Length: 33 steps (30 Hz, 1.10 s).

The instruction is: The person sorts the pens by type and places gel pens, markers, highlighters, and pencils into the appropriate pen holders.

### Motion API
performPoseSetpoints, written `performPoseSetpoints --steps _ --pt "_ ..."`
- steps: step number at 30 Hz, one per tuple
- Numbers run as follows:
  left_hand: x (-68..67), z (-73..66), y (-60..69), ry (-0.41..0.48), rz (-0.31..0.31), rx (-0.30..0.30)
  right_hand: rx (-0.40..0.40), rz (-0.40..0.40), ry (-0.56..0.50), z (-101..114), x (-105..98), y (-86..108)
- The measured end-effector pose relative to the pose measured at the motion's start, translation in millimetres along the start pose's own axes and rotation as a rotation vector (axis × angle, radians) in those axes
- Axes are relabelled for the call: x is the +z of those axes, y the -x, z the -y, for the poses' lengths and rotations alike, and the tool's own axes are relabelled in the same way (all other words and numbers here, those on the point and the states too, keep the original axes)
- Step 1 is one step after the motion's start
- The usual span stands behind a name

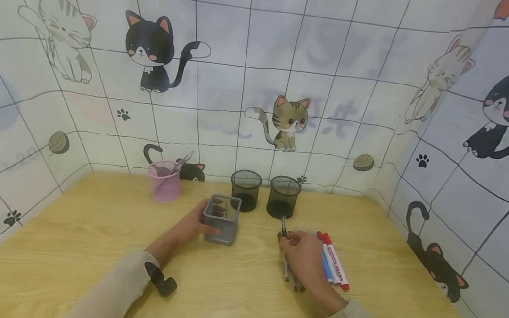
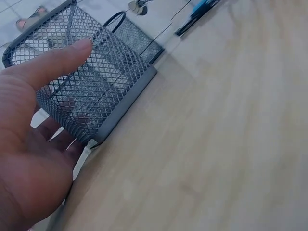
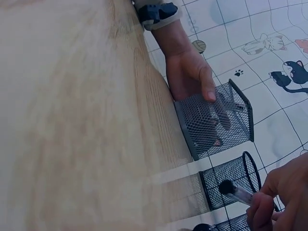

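Note:
My left hand [image 1: 197, 219] grips a square grey mesh pen holder [image 1: 225, 231], which stands upright on the table. In the left wrist view the thumb lies on the near mesh side, with the other fingers behind the holder [image 2: 103, 84]. To the right, my right hand [image 1: 304, 255] pinches a slim pen [image 1: 286, 265] between thumb and fingers. The right wrist view shows the black end of that pen [image 3: 236, 191]. More dark pens [image 1: 298, 284] lie under the right hand, partly hidden. Beside it lie red-capped markers [image 1: 336, 262] and a blue marker [image 1: 327, 266].
Two round black mesh holders [image 1: 245, 191] stand at the back, near the wall. Farther left is a pink cup [image 1: 165, 188] with a few slim items in it. Cat-patterned tile sheeting [image 1: 224, 84] encloses the back and sides of the wooden table [image 1: 229, 289].

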<state>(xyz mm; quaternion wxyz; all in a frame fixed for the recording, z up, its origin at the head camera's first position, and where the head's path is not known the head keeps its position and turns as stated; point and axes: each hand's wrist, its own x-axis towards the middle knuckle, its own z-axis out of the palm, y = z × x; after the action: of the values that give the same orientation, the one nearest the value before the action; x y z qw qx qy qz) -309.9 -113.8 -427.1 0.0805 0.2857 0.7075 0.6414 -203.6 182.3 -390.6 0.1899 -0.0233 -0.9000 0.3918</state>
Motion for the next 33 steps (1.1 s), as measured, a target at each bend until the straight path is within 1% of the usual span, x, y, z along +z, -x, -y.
performPoseSetpoints --steps 2,4,7,11,16,19,21,24,27,33 --pt "5.0 1.4 0.9 0.013 -0.012 -0.015 0.016 0.001 -0.036 -0.3 0.4 -0.6" --pt "9.4 2.0 1.6 0.021 -0.013 -0.017 0.027 0.007 -0.076 0.3 0.0 -1.6" --pt "13.7 2.1 3.0 -0.009 -0.012 -0.027 0.039 0.008 -0.116 4.1 -1.3 -4.1" --pt "20.6 -3.5 7.4 -0.033 0.024 -0.028 0.074 -0.016 -0.148 12.1 -2.1 -9.1" --pt "28.1 -6.9 10.2 -0.004 0.062 -0.013 0.098 -0.038 -0.2 22.7 -2.4 -15.1" --pt "32.0 -6.8 11.3 -0.007 0.08 -0.022 0.107 -0.056 -0.235 28.5 -3.1 -17.4" --pt "34.8 -7.3 11.3 0.009 0.093 -0.025 0.105 -0.075 -0.265 31.5 -3.3 -19.2" --pt "37.2 -8.9 11.1 0.038 0.096 -0.02 0.095 -0.106 -0.296 36.0 -4.0 -21.5" --pt "37.5 -9.7 11.3 0.058 0.084 -0.032 0.095 -0.116 -0.341 39.7 -4.4 -24.5" --pt "38.9 -12.0 13.9 0.075 0.088 -0.034 0.126 -0.119 -0.49 49.6 -6.2 -31.4"
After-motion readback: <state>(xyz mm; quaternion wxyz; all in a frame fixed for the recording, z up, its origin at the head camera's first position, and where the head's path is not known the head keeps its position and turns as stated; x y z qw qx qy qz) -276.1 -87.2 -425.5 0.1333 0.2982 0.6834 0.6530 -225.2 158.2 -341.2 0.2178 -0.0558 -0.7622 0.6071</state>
